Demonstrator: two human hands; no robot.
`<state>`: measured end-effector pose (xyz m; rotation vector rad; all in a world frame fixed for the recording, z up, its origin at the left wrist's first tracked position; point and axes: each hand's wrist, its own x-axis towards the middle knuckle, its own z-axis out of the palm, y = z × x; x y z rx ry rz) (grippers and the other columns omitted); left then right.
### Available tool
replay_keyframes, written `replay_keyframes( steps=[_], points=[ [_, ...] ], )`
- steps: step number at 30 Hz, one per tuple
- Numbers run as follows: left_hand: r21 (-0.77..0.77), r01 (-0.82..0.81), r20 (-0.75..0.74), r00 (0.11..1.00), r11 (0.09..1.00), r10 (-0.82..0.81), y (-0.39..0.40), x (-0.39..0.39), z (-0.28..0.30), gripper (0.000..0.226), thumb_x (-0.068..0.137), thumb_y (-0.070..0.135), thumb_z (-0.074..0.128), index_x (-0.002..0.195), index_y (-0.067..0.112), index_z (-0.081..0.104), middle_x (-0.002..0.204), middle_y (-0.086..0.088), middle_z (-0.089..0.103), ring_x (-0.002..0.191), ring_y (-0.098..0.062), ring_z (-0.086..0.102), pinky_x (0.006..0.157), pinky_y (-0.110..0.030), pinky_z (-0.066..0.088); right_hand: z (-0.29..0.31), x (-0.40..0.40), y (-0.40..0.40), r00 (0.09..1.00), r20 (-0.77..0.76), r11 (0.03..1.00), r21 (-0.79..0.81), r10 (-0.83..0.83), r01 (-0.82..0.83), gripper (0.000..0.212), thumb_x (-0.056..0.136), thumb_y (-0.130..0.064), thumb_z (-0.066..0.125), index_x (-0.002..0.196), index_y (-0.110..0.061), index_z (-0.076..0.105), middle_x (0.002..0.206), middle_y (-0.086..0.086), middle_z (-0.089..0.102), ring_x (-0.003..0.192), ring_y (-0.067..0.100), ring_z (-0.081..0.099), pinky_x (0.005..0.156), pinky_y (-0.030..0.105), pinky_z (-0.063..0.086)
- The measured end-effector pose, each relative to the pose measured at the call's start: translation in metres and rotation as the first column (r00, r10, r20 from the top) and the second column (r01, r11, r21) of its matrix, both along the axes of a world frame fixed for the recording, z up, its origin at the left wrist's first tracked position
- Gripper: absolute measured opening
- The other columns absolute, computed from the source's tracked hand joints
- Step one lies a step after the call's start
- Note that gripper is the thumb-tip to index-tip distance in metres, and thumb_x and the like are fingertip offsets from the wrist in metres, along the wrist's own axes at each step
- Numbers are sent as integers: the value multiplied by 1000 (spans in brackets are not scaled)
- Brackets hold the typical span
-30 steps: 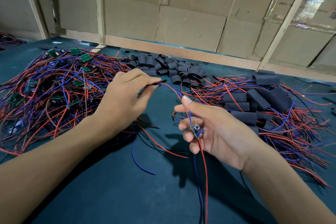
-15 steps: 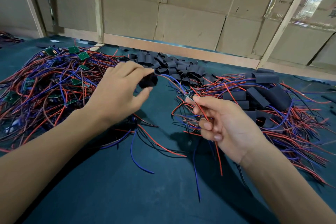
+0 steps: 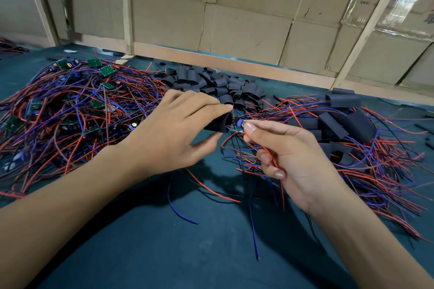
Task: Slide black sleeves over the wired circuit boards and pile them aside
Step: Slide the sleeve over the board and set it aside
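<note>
At centre frame your left hand [image 3: 173, 129] pinches a black sleeve [image 3: 218, 123], its mouth just beside the circuit board [image 3: 236, 127] pinched in your right hand [image 3: 291, 159]. Insertion seems barely begun; next, line the board up and push it through.

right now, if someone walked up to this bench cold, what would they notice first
The two hands meeting mid-bench: the left hand pinches a black sleeve right at a small circuit board held by the right hand. Next, the big tangle of red and blue wires with green boards on the left, and the heap of loose black sleeves at the back. On the right lies a pile of sleeved boards.
</note>
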<state>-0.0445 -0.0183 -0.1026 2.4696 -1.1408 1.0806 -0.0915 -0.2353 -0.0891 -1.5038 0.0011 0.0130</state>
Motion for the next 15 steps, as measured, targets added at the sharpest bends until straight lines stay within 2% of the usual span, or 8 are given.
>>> replay_keyframes(
  steps=[3, 8, 15],
  points=[
    [7, 40, -17, 999, 999, -40, -1, -1, 2, 45, 96, 28, 59, 135, 5, 60, 124, -8, 64, 112, -29, 61, 90, -48, 46, 0, 0, -2, 1000, 23, 1000, -17, 20, -20, 12, 85, -21, 77, 95, -20, 83, 78, -4, 71, 51, 9, 35, 35, 16, 21],
    [28, 56, -36, 998, 998, -55, 2, -2, 4, 48, 98, 28, 57, 139, 3, 55, 127, -12, 61, 115, -30, 58, 91, -49, 47, 1, 0, -4, 997, 60, 998, -21, 57, -56, 30, 70, -31, 78, 98, -20, 83, 77, -4, 70, 51, 8, 35, 37, 16, 21],
    [57, 69, -53, 996, 996, -66, 3, 0, 4, 50, 103, 32, 50, 145, 5, 48, 133, -12, 57, 120, -31, 55, 94, -49, 46, 1, 2, -7, 991, 92, 995, 4, 96, -97, 31, 72, -30, 77, 100, -18, 82, 77, -3, 66, 54, 9, 33, 39, 18, 21]
  ],
)
